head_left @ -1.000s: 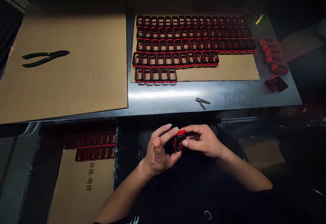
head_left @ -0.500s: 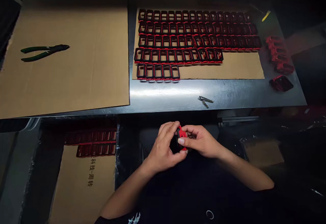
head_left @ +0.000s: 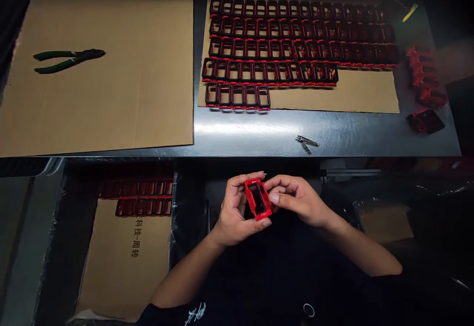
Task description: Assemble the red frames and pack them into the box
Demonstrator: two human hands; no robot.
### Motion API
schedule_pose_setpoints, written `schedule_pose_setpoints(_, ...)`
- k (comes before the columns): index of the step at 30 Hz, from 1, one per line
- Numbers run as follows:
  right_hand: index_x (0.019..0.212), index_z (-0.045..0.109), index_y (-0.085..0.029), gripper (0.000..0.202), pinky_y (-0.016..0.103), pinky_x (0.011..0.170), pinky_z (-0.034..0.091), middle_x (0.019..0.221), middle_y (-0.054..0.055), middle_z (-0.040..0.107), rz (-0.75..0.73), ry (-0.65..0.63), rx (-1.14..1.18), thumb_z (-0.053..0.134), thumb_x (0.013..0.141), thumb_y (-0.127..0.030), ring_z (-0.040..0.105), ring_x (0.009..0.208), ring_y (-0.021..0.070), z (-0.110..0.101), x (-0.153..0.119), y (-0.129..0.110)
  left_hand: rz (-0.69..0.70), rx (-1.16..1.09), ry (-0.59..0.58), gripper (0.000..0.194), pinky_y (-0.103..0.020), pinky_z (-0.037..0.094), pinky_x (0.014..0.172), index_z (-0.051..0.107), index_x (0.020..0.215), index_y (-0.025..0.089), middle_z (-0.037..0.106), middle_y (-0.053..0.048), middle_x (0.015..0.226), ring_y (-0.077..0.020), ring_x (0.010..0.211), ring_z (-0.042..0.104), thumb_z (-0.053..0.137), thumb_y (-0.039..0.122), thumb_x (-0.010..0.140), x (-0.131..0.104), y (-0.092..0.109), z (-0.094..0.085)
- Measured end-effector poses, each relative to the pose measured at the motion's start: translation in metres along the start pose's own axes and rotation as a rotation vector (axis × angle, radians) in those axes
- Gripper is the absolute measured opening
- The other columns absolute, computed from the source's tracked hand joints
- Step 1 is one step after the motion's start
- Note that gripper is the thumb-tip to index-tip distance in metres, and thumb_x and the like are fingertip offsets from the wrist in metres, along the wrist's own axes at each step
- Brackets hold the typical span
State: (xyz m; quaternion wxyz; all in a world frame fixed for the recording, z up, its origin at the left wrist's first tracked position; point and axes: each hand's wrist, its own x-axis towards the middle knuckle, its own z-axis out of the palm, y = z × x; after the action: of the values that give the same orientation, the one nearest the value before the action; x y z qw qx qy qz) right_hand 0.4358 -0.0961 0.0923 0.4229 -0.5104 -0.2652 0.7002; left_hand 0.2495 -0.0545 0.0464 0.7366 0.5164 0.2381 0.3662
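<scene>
Between my two hands, in front of the table edge, is a red and black plastic frame (head_left: 265, 213) with a rectangular opening facing up toward me. My left hand (head_left: 236, 217) grips it by its two short ends, thumb at the near end and fingers at the far end. On the frame's right long side, my right hand (head_left: 296, 198) pinches with thumb and fingertips. Beyond the hands, rows of similar red and black frames (head_left: 237, 96) stand on a cardboard sheet (head_left: 366, 91).
Small metal nippers (head_left: 307, 143) lie near the table's front edge. Green-handled pliers (head_left: 70, 59) rest on a large cardboard sheet (head_left: 122, 103) at left. More red parts (head_left: 425, 76) are at far right. Below left, a box holds frames (head_left: 144, 206) on cardboard (head_left: 118, 257).
The frame has been turned in my hands, from edge-on to its opening facing me. My right thumb has shifted to its right side. The camera view has moved slightly.
</scene>
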Motion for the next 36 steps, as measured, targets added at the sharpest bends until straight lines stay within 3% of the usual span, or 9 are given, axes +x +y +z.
schedule_pose_setpoints(4, 0.095, 0.075, -0.015, 0.030, 0.027, 0.066, 0.054, 0.073, 0.002, 0.072, 0.016, 0.017, -0.015, 0.078, 0.080, -0.041, 0.066, 0.065, 0.0137, -0.004, -0.002, 0.000, 0.050, 0.201, 0.011, 0.078, -0.044, 0.055, 0.104, 0.044, 0.139, 0.032, 0.056, -0.013, 0.143, -0.0262, 0.127, 0.061, 0.087, 0.032, 0.075, -0.002, 0.000, 0.000)
schedule_pose_setpoints(9, 0.092, 0.077, -0.015, 0.027, 0.026, 0.065, 0.051, 0.072, 0.001, 0.071, 0.025, 0.046, -0.059, 0.079, 0.078, -0.038, 0.063, 0.063, 0.0124, -0.004, -0.003, -0.001, 0.093, 0.326, 0.039, 0.078, -0.043, 0.056, 0.103, 0.044, 0.140, 0.028, 0.057, -0.014, 0.141, -0.0271, 0.128, 0.061, 0.087, 0.031, 0.075, -0.001, 0.000, 0.001)
schedule_pose_setpoints(16, 0.095, 0.073, -0.016, 0.037, 0.027, 0.064, 0.055, 0.071, 0.000, 0.070, 0.070, 0.058, 0.066, 0.085, 0.074, -0.044, 0.064, 0.061, 0.0119, -0.001, -0.002, 0.003, 0.084, 0.208, 0.016, 0.087, -0.049, 0.053, 0.108, 0.032, 0.151, 0.035, 0.055, -0.014, 0.146, -0.0284, 0.135, 0.057, 0.083, 0.032, 0.081, -0.004, -0.008, -0.001)
schedule_pose_setpoints(27, 0.092, 0.070, -0.016, 0.043, 0.024, 0.062, 0.052, 0.066, -0.004, 0.066, 0.062, 0.069, 0.112, 0.090, 0.068, -0.046, 0.061, 0.057, 0.0088, 0.003, 0.001, 0.009, 0.039, 0.100, -0.040, 0.077, -0.057, 0.046, 0.114, 0.034, 0.147, 0.034, 0.044, -0.016, 0.157, -0.0314, 0.143, 0.049, 0.079, 0.034, 0.085, 0.000, -0.008, 0.000)
schedule_pose_setpoints(32, 0.090, 0.069, -0.018, 0.043, 0.025, 0.066, 0.052, 0.076, -0.001, 0.069, 0.020, 0.098, 0.033, 0.093, 0.065, -0.043, 0.063, 0.066, 0.0106, 0.006, 0.001, 0.009, 0.034, 0.071, -0.073, 0.074, -0.061, 0.049, 0.109, 0.032, 0.146, 0.038, 0.038, -0.017, 0.162, -0.0336, 0.145, 0.046, 0.076, 0.040, 0.086, 0.002, -0.012, 0.001)
schedule_pose_setpoints(36, 0.093, 0.070, -0.017, 0.042, 0.026, 0.069, 0.053, 0.081, 0.000, 0.070, 0.023, 0.057, 0.051, 0.092, 0.067, -0.041, 0.065, 0.070, 0.0115, 0.008, 0.004, 0.008, 0.083, 0.112, -0.056, 0.077, -0.061, 0.050, 0.108, 0.030, 0.147, 0.038, 0.040, -0.017, 0.160, -0.0334, 0.141, 0.051, 0.077, 0.038, 0.086, 0.002, -0.018, 0.000)
